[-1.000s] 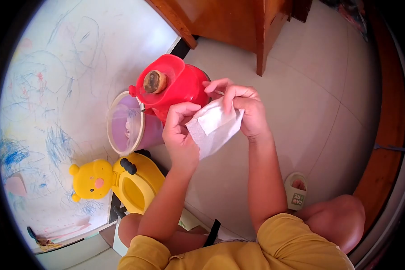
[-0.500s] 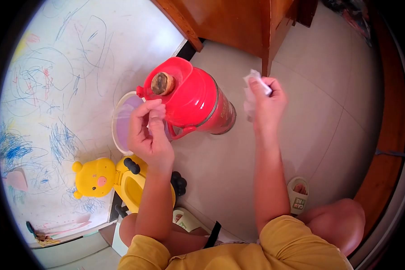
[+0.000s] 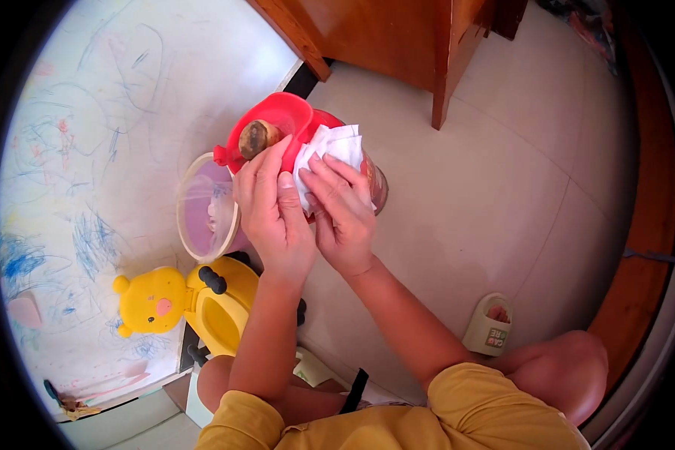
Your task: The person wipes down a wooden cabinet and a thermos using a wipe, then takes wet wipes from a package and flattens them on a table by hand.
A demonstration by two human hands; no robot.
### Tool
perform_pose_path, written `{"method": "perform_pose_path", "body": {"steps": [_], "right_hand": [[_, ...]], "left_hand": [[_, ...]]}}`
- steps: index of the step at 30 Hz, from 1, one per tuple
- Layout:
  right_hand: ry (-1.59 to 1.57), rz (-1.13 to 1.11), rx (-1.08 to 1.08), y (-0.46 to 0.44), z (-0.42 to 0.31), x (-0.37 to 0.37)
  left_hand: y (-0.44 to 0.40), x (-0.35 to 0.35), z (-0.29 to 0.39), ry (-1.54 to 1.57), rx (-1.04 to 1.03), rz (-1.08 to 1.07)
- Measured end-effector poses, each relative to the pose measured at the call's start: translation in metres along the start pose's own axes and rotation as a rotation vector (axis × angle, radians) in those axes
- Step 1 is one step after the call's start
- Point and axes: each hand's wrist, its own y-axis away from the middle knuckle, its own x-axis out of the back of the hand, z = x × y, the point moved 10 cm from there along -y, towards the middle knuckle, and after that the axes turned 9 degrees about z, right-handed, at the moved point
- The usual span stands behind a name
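A red thermos flask (image 3: 296, 112) with a cork stopper (image 3: 256, 138) stands on the floor, its middle largely hidden by my hands and a white tissue (image 3: 343, 144). My right hand (image 3: 341, 214) holds the folded tissue against the flask's upper side. Close beside it, my left hand (image 3: 274, 214) is at the flask's rim below the cork, its fingers bent together. Whatever the left fingers hold, if anything, is hidden.
A purple bin (image 3: 232, 187) with a pale rim and liner stands left of the flask. Nearer me is a yellow bear-shaped potty (image 3: 154, 300). Wooden furniture (image 3: 382, 37) stands behind, beside a scribbled white wall (image 3: 90, 150). A slipper (image 3: 490, 326) is at the right.
My hands parted, the left with a small scrap and the right with the tissue. They have since come together over the flask, the right hand moving left with the tissue.
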Motion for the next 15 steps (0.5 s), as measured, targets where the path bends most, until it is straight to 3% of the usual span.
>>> {"method": "perform_pose_path", "body": {"steps": [2, 8, 15], "right_hand": [[0.032, -0.021, 0.001, -0.007, 0.005, -0.004], [0.055, -0.103, -0.294, -0.033, 0.053, -0.020], [0.164, 0.009, -0.086, 0.011, 0.017, -0.005]], "left_hand": [[0.000, 0.000, -0.004, 0.031, 0.028, 0.000], [0.003, -0.002, -0.004, 0.068, 0.013, 0.015], [0.003, -0.005, 0.000, 0.046, 0.008, 0.028]]}}
